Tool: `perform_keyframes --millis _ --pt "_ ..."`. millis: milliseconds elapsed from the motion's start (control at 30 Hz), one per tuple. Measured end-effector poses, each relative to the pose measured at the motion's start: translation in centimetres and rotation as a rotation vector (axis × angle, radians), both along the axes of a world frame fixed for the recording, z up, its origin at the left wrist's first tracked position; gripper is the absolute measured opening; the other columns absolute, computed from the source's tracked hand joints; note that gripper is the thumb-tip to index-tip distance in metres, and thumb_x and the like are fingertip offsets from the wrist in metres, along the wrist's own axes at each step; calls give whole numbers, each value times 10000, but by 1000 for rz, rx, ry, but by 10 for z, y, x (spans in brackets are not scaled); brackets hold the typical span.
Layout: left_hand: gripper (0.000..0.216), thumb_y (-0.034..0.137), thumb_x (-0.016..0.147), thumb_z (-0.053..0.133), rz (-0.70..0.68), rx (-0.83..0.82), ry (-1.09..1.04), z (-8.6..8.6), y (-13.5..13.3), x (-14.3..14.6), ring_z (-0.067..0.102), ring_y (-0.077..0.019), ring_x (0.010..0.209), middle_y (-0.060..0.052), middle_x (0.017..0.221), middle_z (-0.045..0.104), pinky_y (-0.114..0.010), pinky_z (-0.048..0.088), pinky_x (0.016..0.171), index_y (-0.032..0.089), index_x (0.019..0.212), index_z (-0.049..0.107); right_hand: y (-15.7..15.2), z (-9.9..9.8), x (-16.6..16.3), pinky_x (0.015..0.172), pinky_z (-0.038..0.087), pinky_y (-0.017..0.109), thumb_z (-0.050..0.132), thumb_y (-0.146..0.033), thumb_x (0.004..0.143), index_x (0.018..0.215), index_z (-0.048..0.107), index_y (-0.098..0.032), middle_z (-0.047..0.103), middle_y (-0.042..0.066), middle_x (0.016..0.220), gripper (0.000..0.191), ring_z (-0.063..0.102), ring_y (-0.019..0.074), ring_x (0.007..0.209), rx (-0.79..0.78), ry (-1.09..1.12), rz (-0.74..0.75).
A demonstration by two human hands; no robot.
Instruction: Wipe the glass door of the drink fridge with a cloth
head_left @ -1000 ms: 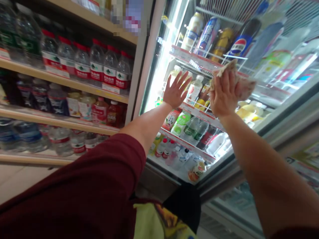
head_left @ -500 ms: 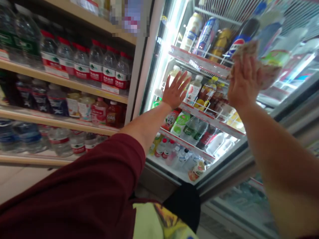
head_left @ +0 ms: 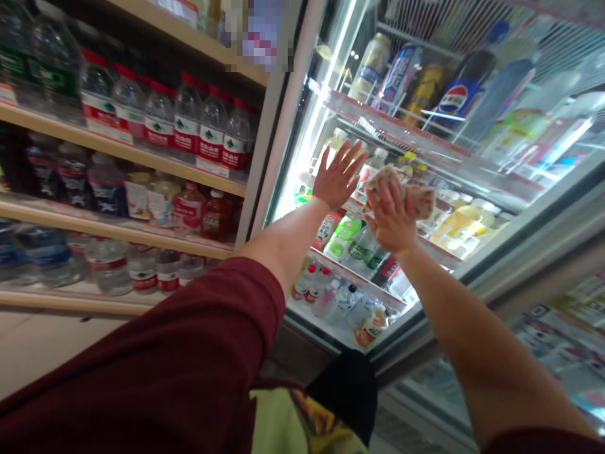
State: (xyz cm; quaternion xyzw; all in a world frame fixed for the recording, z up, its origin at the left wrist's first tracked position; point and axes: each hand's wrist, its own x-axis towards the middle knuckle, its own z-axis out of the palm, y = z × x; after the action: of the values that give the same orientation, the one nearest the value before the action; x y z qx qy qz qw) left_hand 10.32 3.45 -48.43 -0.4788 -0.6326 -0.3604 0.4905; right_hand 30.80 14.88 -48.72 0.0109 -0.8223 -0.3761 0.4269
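Observation:
Fingers spread, my left hand [head_left: 336, 178] lies flat against the glass door [head_left: 302, 151] of a lit drinks fridge, with nothing in it. My right hand [head_left: 393, 217] presses a patterned, beige-pink cloth [head_left: 420, 203] against the same glass, right of my left hand. The cloth sticks out beyond the fingertips and to the right of the hand; the part beneath the palm is hidden. Behind the glass, bottles and cans stand on several wire shelves, among them a Pepsi bottle [head_left: 459, 94] on the upper one.
To the left, wooden shelves [head_left: 189, 167] hold rows of red-capped water bottles [head_left: 188, 120] and other drinks. A metal door frame [head_left: 477, 271] runs diagonally at the right, with another fridge door [head_left: 543, 340] beyond it. Tiled floor [head_left: 38, 353] shows at lower left.
My right hand has moved the cloth down and to the left across the glass, closer to my left hand. My left hand stays nearly in place on the door.

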Motion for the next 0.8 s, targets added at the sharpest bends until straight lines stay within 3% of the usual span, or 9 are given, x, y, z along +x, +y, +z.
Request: perform_keyframes --millis 100,167,300,400,500,567,633,733,800 --pt "609 281 1084 358 -12 -1 0 0 0 0 145 -258 1675 -40 1773 287 -535 -90 1368 227 1689 397 1 -22 9 1344 246 522 502 -359 1089 1662 408 -291 453 68 1701 585 350 264 1617 126 -196 64" --pt "606 284 1089 354 -11 12 7 -1 -1 1 148 -255 1674 -34 1773 289 -533 -81 1370 233 1692 390 6 -13 16 1353 227 462 505 -256 1084 1620 475 -296 497 34 1673 539 406 223 1587 195 -302 104" --pt "593 303 1102 364 11 2 14 -1 -4 2 159 -247 1674 -43 1769 299 -524 -76 1369 233 1689 393 20 44 32 1348 207 476 490 -222 1091 1596 514 -294 530 42 1650 511 436 224 1566 132 -307 88" --pt "595 291 1098 373 22 -10 8 0 -6 4 166 -256 1673 -52 1768 304 -526 -60 1375 225 1689 395 29 91 50 1308 208 630 515 -349 1092 1617 494 -241 456 120 1694 536 351 327 1605 -42 -60 -38" --pt "602 282 1096 360 4 -15 -8 0 -6 4 154 -270 1674 -40 1774 291 -547 -28 1381 231 1696 377 32 113 68 1280 194 704 447 -408 1116 1687 372 -245 312 142 1761 599 242 382 1643 -195 189 -153" --pt "605 277 1098 335 -12 -16 -18 0 -5 4 124 -271 1677 -25 1782 272 -557 -13 1384 236 1700 359 31 108 76 1284 179 701 363 -431 1138 1713 312 -256 258 142 1779 603 208 391 1654 -263 307 -184" --pt "607 273 1099 324 -21 -20 -24 0 -4 3 96 -261 1680 -10 1789 252 -555 -27 1386 243 1705 341 31 87 78 1283 167 701 319 -451 1141 1716 311 -215 257 173 1773 622 207 413 1650 -304 392 -196" --pt "616 284 1093 351 -27 -34 -24 -1 -2 0 79 -251 1683 -4 1793 231 -546 -69 1383 250 1708 330 36 35 76 1273 174 709 344 -462 1119 1702 344 -157 309 223 1744 657 249 442 1630 -316 452 -213" --pt "624 286 1083 361 -49 -28 -29 -1 -2 -1 78 -256 1682 -10 1791 238 -546 -72 1381 246 1706 340 38 -5 76 1260 223 704 380 -494 1100 1680 400 -206 371 201 1721 648 303 430 1611 -280 447 -220"
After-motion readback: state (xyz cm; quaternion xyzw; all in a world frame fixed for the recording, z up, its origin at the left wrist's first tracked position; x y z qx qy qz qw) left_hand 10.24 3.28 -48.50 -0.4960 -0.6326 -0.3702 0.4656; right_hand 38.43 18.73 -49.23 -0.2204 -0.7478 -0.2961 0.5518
